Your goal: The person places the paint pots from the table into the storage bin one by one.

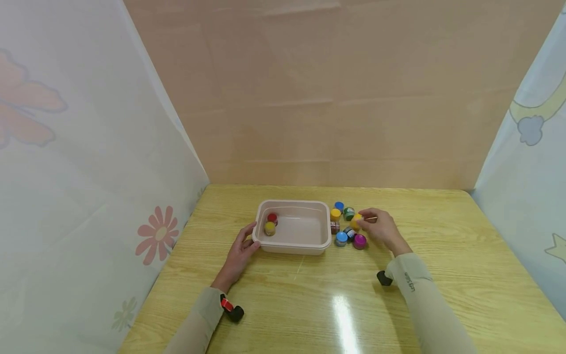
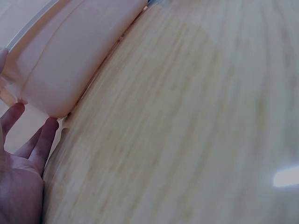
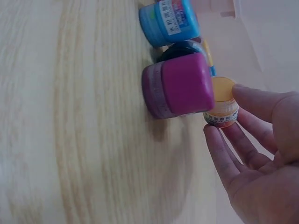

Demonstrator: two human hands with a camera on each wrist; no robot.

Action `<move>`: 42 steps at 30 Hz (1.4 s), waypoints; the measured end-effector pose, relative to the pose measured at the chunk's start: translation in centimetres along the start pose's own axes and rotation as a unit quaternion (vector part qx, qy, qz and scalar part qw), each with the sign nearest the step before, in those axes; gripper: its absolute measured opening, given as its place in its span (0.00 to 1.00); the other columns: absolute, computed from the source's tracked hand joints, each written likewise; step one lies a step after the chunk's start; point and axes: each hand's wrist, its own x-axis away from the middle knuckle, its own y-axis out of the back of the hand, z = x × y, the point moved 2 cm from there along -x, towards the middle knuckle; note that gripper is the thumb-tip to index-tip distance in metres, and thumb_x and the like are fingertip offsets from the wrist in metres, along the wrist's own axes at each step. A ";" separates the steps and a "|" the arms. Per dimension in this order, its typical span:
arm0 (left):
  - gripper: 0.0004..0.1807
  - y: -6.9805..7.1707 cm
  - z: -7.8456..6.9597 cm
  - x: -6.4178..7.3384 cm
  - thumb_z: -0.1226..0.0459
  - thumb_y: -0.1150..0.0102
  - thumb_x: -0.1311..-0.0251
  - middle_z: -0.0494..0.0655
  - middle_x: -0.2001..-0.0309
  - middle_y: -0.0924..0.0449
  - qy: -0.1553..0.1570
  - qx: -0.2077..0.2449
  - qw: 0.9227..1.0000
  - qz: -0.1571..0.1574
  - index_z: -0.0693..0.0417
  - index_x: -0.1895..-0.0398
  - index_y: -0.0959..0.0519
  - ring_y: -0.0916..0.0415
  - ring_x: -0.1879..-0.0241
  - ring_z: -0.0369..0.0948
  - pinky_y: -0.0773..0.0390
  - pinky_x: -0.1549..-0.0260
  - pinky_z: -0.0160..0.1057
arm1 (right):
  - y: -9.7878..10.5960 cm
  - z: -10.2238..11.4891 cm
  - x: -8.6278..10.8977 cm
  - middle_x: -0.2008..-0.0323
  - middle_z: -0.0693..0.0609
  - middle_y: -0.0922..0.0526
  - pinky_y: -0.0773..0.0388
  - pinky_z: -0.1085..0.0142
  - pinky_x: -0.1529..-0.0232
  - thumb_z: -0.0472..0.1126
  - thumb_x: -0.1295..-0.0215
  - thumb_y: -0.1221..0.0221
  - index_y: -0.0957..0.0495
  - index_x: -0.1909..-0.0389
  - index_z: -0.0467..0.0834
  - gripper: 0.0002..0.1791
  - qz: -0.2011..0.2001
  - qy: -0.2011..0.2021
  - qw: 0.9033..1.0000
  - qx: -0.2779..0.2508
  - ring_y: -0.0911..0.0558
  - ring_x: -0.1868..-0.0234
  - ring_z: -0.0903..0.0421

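Note:
My right hand (image 1: 381, 228) pinches a small paint jar (image 3: 222, 103) with an orange-yellow lid between thumb and fingertips. Just beside it, a magenta-lidded jar (image 3: 187, 86) and a light blue jar (image 3: 169, 22) stand on the table. My left hand (image 1: 239, 253) is at the left end of a pale pink plastic box (image 1: 294, 248). In the left wrist view, straight fingertips (image 2: 51, 123) touch the box's outer wall. Inside the box, at its left side, are a red-lidded jar (image 1: 272, 219) and a yellow-lidded jar (image 1: 269, 228).
More jars cluster at the box's right end: blue (image 1: 339, 206), yellow (image 1: 335, 214), green (image 1: 349, 213), dark (image 1: 351, 233), and a brown one (image 1: 334, 227) against the box wall. All are on a wood-grain table (image 1: 283, 305) with a papered wall (image 1: 331, 123) behind.

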 end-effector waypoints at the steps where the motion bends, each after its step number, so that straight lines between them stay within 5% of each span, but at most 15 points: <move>1: 0.34 0.0 0.0 0.0 0.56 0.41 0.25 0.54 0.23 0.39 -0.001 0.000 1.000 0.000 0.33 0.20 0.40 0.31 0.28 0.60 0.23 0.40 0.33 | 0.1 0.1 0.0 0.36 0.33 0.25 0.19 0.48 0.42 0.48 0.23 0.40 0.26 0.32 0.36 0.27 -0.002 0.003 1.000 -0.001 0.22 0.37 0.35; 18: 0.34 0.0 -0.2 0.1 0.56 0.41 0.25 0.55 0.23 0.40 -0.004 -0.008 1.000 -0.003 0.34 0.20 0.40 0.31 0.28 0.60 0.23 0.39 0.33 | 0.9 2.8 0.9 0.35 0.36 0.24 0.24 0.39 0.35 0.53 0.23 0.41 0.26 0.31 0.40 0.28 -0.030 0.059 0.997 -0.051 0.23 0.35 0.34; 25: 0.34 0.0 -0.2 0.1 0.55 0.41 0.25 0.54 0.23 0.40 -0.004 -0.011 1.000 0.001 0.33 0.20 0.40 0.32 0.28 0.60 0.23 0.39 0.34 | 0.6 3.9 1.1 0.36 0.36 0.27 0.26 0.43 0.32 0.52 0.20 0.45 0.29 0.28 0.39 0.28 -0.014 0.058 0.991 -0.119 0.20 0.37 0.37; 33: 0.34 0.0 -0.2 0.1 0.54 0.41 0.25 0.54 0.23 0.40 -0.001 -0.009 1.000 0.001 0.33 0.20 0.40 0.32 0.28 0.60 0.23 0.38 0.35 | 0.4 4.5 1.1 0.43 0.49 0.25 0.19 0.70 0.43 0.50 0.18 0.49 0.31 0.29 0.32 0.29 0.000 0.080 0.971 -0.227 0.13 0.50 0.56; 42: 0.33 0.0 -0.2 0.1 0.55 0.42 0.25 0.54 0.23 0.40 0.005 -0.008 1.000 0.001 0.32 0.20 0.40 0.32 0.28 0.60 0.24 0.38 0.35 | -0.1 4.1 0.7 0.47 0.50 0.22 0.16 0.64 0.44 0.49 0.18 0.51 0.23 0.37 0.44 0.19 0.019 0.062 0.943 -0.327 0.17 0.54 0.59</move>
